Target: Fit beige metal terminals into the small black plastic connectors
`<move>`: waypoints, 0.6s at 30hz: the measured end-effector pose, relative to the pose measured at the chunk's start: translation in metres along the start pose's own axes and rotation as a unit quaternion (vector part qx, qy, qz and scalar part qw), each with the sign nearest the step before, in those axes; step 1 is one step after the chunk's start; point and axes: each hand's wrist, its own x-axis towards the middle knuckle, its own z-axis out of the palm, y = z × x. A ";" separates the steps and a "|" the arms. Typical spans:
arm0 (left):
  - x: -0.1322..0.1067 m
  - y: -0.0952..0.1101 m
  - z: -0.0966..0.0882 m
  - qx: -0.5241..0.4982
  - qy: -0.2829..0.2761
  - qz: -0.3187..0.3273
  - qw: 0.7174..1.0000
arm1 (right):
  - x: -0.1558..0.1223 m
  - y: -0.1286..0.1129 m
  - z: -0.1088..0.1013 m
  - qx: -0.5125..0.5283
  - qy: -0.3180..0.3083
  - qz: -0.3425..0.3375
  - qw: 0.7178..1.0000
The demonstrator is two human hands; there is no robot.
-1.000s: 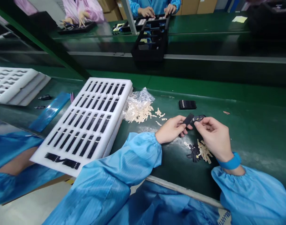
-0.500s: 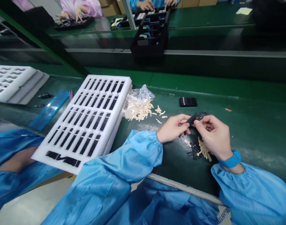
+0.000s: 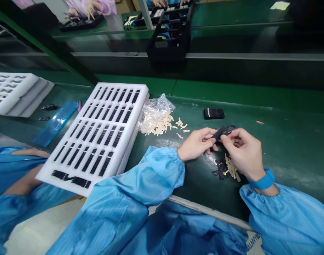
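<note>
My left hand (image 3: pixel 196 144) and my right hand (image 3: pixel 243 152) meet above the green belt, both pinching a small black strip part (image 3: pixel 222 131) between thumb and fingertips. Below my right hand lies a small heap of black and beige pieces (image 3: pixel 226 169). To the left, beige tabs spill out of a clear plastic bag (image 3: pixel 157 117). A white foam tray (image 3: pixel 103 127) with rows of slots holding black strips sits at my left forearm. A black ribbed block (image 3: pixel 213 113) lies beyond my hands.
More white foam trays (image 3: pixel 15 92) are stacked at the far left, a blue strip (image 3: pixel 55 123) beside them. A black rack (image 3: pixel 169 39) stands past the belt. Other people's hands work on trays at the top. A blue-sleeved arm (image 3: pixel 15 177) is at lower left.
The black strip, held apart in my left fingers a second ago, is now joined with the piece in my right hand. The view has tilted slightly; hands stay in place.
</note>
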 end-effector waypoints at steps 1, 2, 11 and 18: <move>0.000 0.000 0.000 -0.001 -0.001 0.000 1.000 | 0.000 0.000 0.000 -0.001 0.001 0.001 1.000; 0.000 -0.001 0.000 -0.002 -0.003 -0.001 1.000 | 0.000 0.000 0.000 -0.003 0.002 0.001 1.000; -0.001 0.000 0.001 -0.008 0.001 0.002 1.000 | 0.000 0.001 0.000 -0.009 0.003 -0.002 1.000; -0.001 0.000 0.001 0.007 -0.002 0.004 1.000 | 0.000 0.003 0.000 -0.013 -0.001 0.002 1.000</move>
